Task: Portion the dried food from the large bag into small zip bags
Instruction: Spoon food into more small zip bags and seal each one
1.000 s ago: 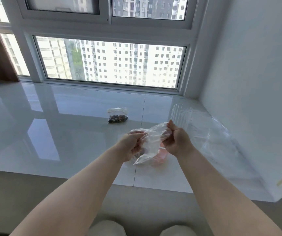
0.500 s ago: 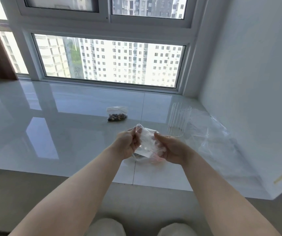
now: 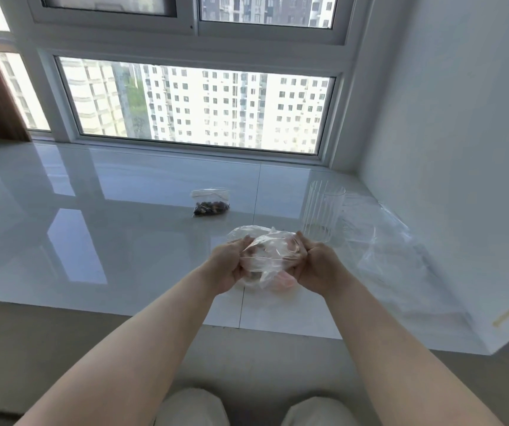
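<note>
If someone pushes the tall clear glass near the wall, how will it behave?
The ribbed glass is tall and narrow, so it probably tips easily. The glossy sill looks smooth, so a low push may slide it. It looks empty and breakable.

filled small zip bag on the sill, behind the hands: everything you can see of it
The filled small zip bag is clear, thin plastic with a zip strip across its top edge. Dark, lumpy dried pieces fill its lower part; the upper part looks flat and empty. Whether the zip is sealed cannot be told. It lies on the glossy white sill, beyond both hands and left of the ribbed clear glass, apart from it. Nothing touches it but the sill.
</note>
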